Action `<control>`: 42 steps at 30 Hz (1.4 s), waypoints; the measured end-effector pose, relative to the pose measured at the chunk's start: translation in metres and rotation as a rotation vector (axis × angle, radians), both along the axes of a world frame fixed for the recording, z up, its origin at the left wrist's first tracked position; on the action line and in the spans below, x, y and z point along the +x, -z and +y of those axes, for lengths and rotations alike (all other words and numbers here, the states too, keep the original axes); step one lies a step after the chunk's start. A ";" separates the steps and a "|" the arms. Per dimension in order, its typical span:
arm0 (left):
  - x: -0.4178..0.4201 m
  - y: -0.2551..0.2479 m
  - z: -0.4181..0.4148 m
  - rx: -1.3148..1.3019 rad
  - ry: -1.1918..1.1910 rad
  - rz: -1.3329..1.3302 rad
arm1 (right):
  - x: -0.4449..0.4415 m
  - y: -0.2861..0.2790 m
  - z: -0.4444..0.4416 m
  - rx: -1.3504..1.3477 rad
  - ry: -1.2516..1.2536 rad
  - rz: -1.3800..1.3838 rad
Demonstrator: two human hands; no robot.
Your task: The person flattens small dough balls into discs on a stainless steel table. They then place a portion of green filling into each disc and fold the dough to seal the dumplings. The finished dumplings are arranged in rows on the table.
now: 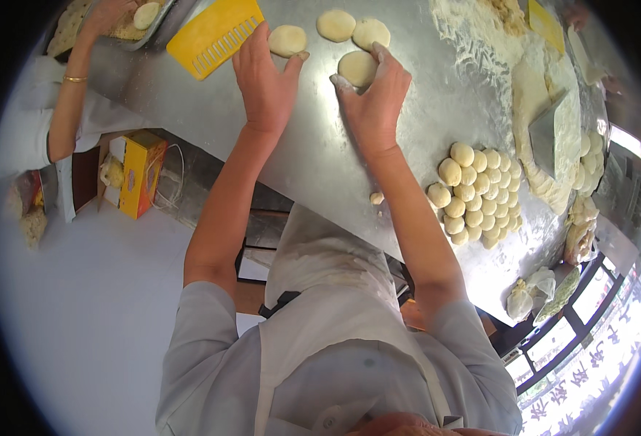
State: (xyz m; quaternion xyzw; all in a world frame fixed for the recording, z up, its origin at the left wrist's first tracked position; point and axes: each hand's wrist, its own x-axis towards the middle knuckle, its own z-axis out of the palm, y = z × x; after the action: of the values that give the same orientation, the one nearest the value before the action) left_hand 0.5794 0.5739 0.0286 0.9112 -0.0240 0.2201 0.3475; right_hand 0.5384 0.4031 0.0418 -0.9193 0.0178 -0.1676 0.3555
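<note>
On the metal worktable [320, 147], my left hand [268, 90] reaches around a flat dough disc [287, 41]. Its fingers lie at the disc's left side and the thumb at its lower right edge. My right hand [377, 103] spans a second flat dough disc [357, 68] between thumb and forefinger. That forefinger's tip also meets the lower edge of a third disc [371, 34]. One more disc [335, 25] lies beside it to the left. A yellow slotted plastic piece [216, 35] is just left of my left hand.
Many dough balls [481, 191] sit clustered at right, near a small dough scrap [376, 198]. Beyond them are a long dough piece [538, 98], a metal scraper [549, 136] and loose flour [473, 38]. At upper left, a co-worker's hand [107, 16] is over a seed-filled tray [151, 35].
</note>
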 end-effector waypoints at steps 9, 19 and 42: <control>0.028 0.005 0.007 -0.097 0.143 0.004 | 0.014 0.010 0.007 0.164 -0.104 -0.072; -0.038 -0.013 -0.008 -0.329 0.084 0.205 | -0.006 0.001 -0.006 0.003 0.039 0.014; -0.068 -0.039 -0.189 -0.112 1.137 0.153 | -0.169 -0.077 -0.187 0.211 0.425 0.062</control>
State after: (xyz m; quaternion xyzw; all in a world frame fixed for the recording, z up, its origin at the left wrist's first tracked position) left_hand 0.5114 0.3853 0.0672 0.7485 -0.4731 -0.0671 0.4598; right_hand 0.3690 0.2166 0.1184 -0.8574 0.2393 -0.2077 0.4056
